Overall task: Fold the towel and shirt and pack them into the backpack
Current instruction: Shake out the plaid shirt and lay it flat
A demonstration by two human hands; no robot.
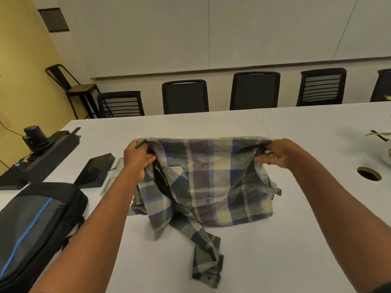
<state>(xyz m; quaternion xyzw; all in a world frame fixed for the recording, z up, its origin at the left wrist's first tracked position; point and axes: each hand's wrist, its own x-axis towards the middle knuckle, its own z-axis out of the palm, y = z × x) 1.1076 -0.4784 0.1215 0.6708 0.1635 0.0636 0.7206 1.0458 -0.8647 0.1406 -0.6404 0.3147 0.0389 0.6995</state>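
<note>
Plaid shirt [209, 178] held up over white table [296, 240] at centre, sleeve trailing toward 6 o'clock. Left hand [137, 156] clenched on top edge at 9 o'clock, right hand [277, 153] at 3 o'clock. Backpack [36, 227] lying at 8 o'clock.

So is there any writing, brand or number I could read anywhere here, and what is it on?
None can be read.
The plaid shirt, held up by the left hand and right hand, shows no label.
The backpack shows only a blue stripe.
The black devices show no legible markings.
</note>
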